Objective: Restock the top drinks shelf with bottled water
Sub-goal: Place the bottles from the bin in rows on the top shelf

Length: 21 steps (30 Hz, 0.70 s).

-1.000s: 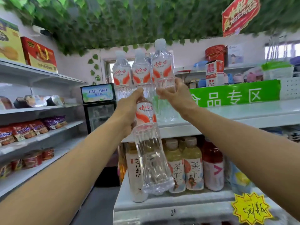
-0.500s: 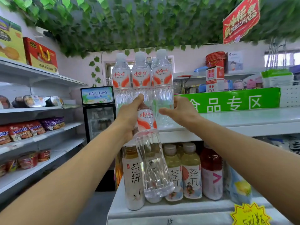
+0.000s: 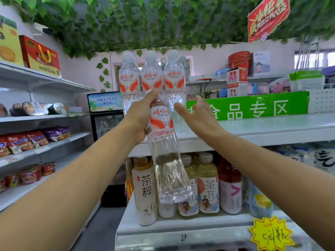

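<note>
Restock at the top shelf [image 3: 253,132], partly filled.
The left hand [image 3: 139,120] grips a water bottle [image 3: 163,151] round its neck and label, tilted, base toward the camera, before the shelf edge. Three standing bottles [image 3: 151,77] sit upright at the shelf's left end. The right hand [image 3: 199,116] is spread wide, holding nothing, near the rightmost.

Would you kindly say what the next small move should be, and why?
Probably lift the bottle, which the left hand grips tilted with its base below the top shelf, and stand it right of the three bottles: that spot looks bare, and the right hand is empty.
</note>
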Motion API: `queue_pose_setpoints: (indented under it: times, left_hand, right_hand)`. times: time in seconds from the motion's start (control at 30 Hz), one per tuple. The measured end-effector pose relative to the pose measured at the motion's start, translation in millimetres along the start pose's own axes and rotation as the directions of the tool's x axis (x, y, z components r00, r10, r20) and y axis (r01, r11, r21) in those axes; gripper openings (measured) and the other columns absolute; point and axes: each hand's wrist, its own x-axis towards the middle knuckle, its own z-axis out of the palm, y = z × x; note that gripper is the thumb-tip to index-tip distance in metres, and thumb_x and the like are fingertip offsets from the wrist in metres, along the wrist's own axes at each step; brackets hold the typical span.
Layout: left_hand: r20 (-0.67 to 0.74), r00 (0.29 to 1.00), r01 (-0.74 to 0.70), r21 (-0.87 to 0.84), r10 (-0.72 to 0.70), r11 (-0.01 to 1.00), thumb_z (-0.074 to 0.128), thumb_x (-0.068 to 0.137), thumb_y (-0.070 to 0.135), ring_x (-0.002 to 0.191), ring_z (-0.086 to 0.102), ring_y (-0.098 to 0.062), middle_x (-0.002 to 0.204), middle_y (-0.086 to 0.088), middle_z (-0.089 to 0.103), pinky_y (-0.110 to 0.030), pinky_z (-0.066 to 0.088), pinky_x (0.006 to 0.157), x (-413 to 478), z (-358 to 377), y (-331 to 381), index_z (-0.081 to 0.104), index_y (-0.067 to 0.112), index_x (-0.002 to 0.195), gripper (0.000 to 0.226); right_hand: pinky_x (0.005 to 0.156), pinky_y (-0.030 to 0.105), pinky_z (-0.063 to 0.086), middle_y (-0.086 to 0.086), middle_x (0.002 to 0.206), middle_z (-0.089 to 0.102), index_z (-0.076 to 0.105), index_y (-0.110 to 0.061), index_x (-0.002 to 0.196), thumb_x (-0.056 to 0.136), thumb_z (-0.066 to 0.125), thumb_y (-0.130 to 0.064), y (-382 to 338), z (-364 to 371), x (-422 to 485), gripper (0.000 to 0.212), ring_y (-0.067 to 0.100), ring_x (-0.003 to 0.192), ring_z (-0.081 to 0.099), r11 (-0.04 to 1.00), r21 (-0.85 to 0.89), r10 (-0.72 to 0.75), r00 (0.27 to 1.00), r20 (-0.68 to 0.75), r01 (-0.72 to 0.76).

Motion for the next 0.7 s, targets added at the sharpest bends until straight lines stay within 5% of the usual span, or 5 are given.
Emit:
queue_pose_setpoints:
  times: [0.1,0.17,0.37,0.5,0.7]
  left_hand:
    - [0.015,0.997,-0.070,-0.056,0.071,0.996,0.054,0.099,0.041,0.068,0.071,-0.018,0.073,0.001,0.072,-0.035,0.061,0.070,0.9,9.3,15.7,0.063,0.020,0.086,0.027]
    - [0.018,0.996,-0.087,-0.071,0.088,0.994,0.052,0.099,0.043,0.074,0.071,-0.021,0.079,-0.002,0.074,-0.038,0.060,0.076,-1.1,18.4,25.6,0.064,0.019,0.086,0.030]
    - [0.052,0.957,-0.291,0.170,0.287,0.941,0.030,0.104,0.052,0.072,0.070,-0.011,0.084,0.001,0.070,-0.027,0.056,0.062,4.5,35.6,56.3,0.061,0.021,0.097,0.044]
    - [0.085,0.833,-0.499,0.541,0.546,0.677,0.036,0.103,0.045,0.118,0.052,-0.015,0.128,0.003,0.054,-0.033,0.044,0.096,23.2,25.1,71.5,0.040,0.019,0.144,0.048]
    - [0.392,0.739,-0.480,0.877,0.547,0.020,0.064,0.085,0.059,0.145,0.023,-0.028,0.159,-0.009,0.024,-0.045,0.020,0.119,52.3,19.9,44.5,0.020,0.025,0.155,0.089]
  right_hand:
    - [0.101,0.046,0.048,0.006,0.122,0.065,0.058,-0.017,0.129,0.073,0.060,-0.076,-5.2,-8.7,-37.2,0.082,0.023,0.112,0.062,0.956,0.292,-0.065,0.947,0.315,-0.031]
    - [0.089,0.040,0.054,0.005,0.109,0.071,0.062,-0.014,0.118,0.079,0.070,-0.053,-9.0,-15.2,-52.3,0.056,0.020,0.100,0.068,0.922,0.376,-0.111,0.862,0.494,-0.096]
    - [0.068,0.028,0.059,0.005,0.092,0.071,0.062,-0.012,0.104,0.086,0.071,-0.028,-19.1,-36.4,-44.1,0.026,0.017,0.079,0.070,0.898,0.440,-0.161,0.944,0.289,0.018]
    - [0.091,0.049,0.056,0.011,0.107,0.067,0.044,-0.009,0.132,0.082,0.077,-0.026,-13.8,-55.7,-9.7,0.063,0.023,0.094,0.068,0.898,0.438,-0.085,0.994,0.065,0.048]
    - [0.107,0.056,0.042,0.015,0.130,0.055,0.032,-0.013,0.134,0.080,0.080,-0.026,13.9,-51.3,32.4,0.073,0.032,0.120,0.056,0.939,0.337,0.073,0.997,-0.017,-0.063]
